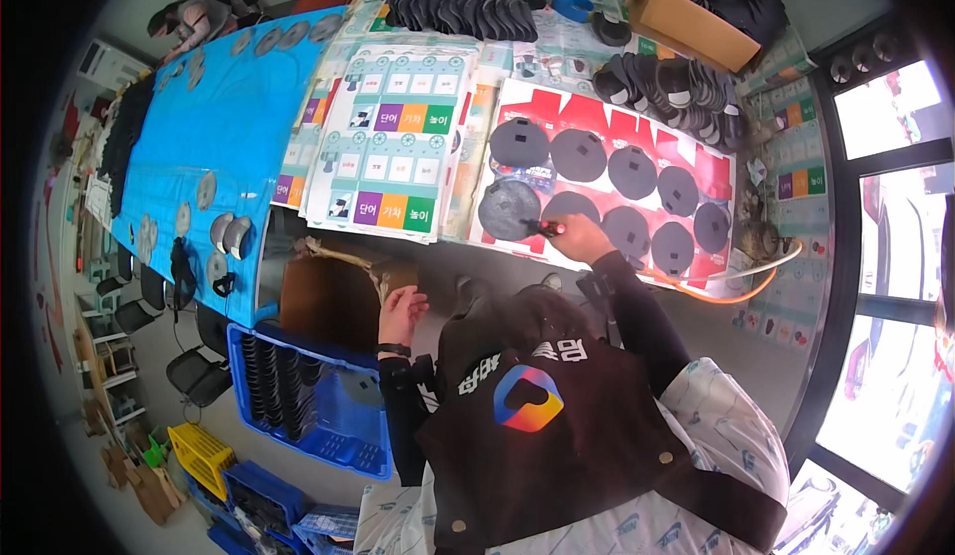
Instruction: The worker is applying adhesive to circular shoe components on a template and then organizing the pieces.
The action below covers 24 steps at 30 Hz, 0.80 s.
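Observation:
My right hand [580, 240] holds a slim tool with a red tip [546, 227] against a dark grey round disc [509, 209] at the near left of a red sheet [716, 172]. Several more dark discs lie in rows on that sheet. My left hand [402, 309] hangs loosely open above the rim of a brown cardboard box [328, 301], holding nothing. A dark watch band is on that wrist. My dark apron fills the lower middle of the view.
Printed card sheets [393, 127] cover the table's middle, with a blue sheet [229, 107] to the left. Stacks of dark discs [468, 3] and a cardboard box [681, 23] sit at the back. A blue crate [343, 421] of discs stands on the floor. Another person [189, 18] is far left.

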Each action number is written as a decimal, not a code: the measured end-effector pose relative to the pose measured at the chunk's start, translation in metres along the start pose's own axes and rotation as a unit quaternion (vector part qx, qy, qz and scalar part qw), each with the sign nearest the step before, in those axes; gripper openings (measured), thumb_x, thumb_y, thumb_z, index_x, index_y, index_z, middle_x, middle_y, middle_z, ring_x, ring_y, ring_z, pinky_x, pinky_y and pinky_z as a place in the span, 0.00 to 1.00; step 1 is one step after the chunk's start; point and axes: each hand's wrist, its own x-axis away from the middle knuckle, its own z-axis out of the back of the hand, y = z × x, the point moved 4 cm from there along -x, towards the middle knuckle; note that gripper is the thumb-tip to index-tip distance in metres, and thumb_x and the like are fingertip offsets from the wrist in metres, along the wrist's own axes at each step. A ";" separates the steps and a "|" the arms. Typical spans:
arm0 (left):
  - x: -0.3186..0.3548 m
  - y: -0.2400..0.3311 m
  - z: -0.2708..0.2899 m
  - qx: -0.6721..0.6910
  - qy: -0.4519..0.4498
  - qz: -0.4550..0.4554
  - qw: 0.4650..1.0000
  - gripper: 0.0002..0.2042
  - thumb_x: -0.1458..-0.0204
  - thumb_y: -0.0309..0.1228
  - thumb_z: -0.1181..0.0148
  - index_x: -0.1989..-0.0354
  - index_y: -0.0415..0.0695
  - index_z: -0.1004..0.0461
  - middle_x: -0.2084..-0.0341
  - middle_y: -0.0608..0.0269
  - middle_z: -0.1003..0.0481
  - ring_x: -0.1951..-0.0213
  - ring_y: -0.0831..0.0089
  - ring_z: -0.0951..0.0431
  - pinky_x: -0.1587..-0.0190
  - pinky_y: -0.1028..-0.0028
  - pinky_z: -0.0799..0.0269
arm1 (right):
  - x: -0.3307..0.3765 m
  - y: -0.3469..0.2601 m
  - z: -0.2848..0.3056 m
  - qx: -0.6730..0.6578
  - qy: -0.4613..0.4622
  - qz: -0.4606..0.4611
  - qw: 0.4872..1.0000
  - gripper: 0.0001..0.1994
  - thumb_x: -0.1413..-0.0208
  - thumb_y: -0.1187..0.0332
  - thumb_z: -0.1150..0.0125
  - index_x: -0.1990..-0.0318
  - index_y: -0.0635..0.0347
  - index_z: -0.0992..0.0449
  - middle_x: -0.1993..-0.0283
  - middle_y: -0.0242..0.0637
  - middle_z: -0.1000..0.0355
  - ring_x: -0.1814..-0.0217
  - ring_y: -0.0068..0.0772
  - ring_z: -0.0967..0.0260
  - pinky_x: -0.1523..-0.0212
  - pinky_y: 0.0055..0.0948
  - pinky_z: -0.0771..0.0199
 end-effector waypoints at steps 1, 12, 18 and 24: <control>0.002 -0.001 0.003 0.004 0.006 -0.003 1.000 0.12 0.35 0.37 0.42 0.50 0.43 0.25 0.61 0.59 0.19 0.63 0.70 0.18 0.61 0.73 0.25 | -0.001 -0.004 0.001 0.000 -0.004 0.003 1.000 0.14 0.45 0.64 0.45 0.55 0.56 0.18 0.63 0.56 0.24 0.59 0.63 0.26 0.60 0.52 0.27; 0.007 -0.012 -0.005 0.004 0.018 0.005 1.000 0.11 0.34 0.36 0.43 0.52 0.42 0.25 0.64 0.58 0.19 0.66 0.70 0.19 0.64 0.74 0.27 | 0.010 -0.018 0.027 -0.016 0.110 -0.022 0.994 0.10 0.44 0.65 0.45 0.61 0.55 0.19 0.66 0.55 0.24 0.60 0.63 0.26 0.60 0.55 0.28; -0.013 -0.010 -0.013 -0.015 0.000 0.017 1.000 0.12 0.36 0.37 0.42 0.51 0.43 0.25 0.63 0.59 0.19 0.63 0.70 0.18 0.60 0.74 0.24 | 0.027 0.005 0.017 -0.008 0.046 -0.103 0.994 0.16 0.50 0.66 0.42 0.53 0.57 0.18 0.59 0.57 0.22 0.54 0.61 0.24 0.53 0.52 0.25; 0.007 0.019 -0.004 -0.026 0.010 -0.075 0.997 0.09 0.37 0.35 0.41 0.59 0.40 0.23 0.71 0.58 0.19 0.72 0.71 0.19 0.71 0.74 0.26 | 0.014 -0.008 0.009 -0.183 0.017 -0.068 0.981 0.21 0.48 0.62 0.38 0.47 0.60 0.22 0.57 0.56 0.22 0.52 0.59 0.24 0.51 0.46 0.25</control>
